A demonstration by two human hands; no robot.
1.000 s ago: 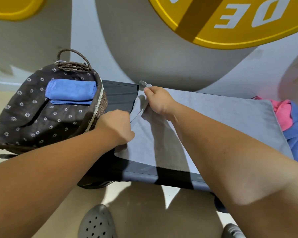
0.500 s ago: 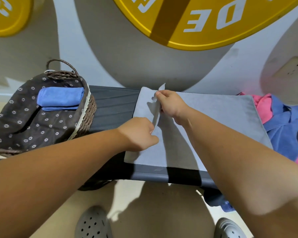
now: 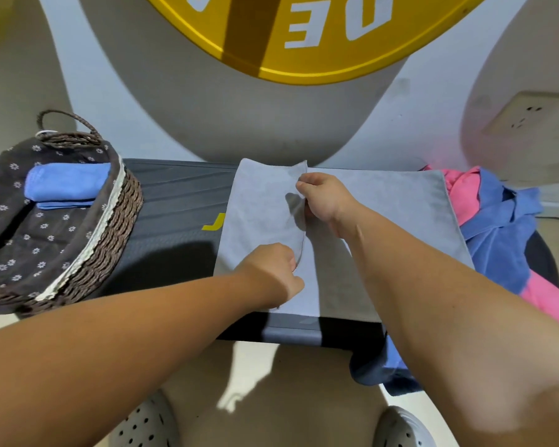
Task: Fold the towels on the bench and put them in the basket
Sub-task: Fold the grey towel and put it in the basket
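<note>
A grey towel [image 3: 384, 214] lies spread on the dark bench [image 3: 175, 221]. Its left end is folded over toward the middle, and the folded flap [image 3: 262, 201] lies on the towel. My right hand [image 3: 326, 198] pinches the flap's edge at the far side. At the near side my left hand [image 3: 271, 272] pinches the same edge. A wicker basket [image 3: 110, 240] with a dark flowered lining stands at the bench's left end. A folded blue towel [image 3: 65, 185] lies inside it.
Crumpled pink and blue towels [image 3: 504, 227] are heaped at the bench's right end, and a blue one hangs over the front edge. A wall with a large yellow disc stands close behind the bench. Two grey clogs show on the floor below.
Both hands carried the grey towel's left edge rightward, from the bench's left part to the towel's middle, folding it over. The view shifted to the right.
</note>
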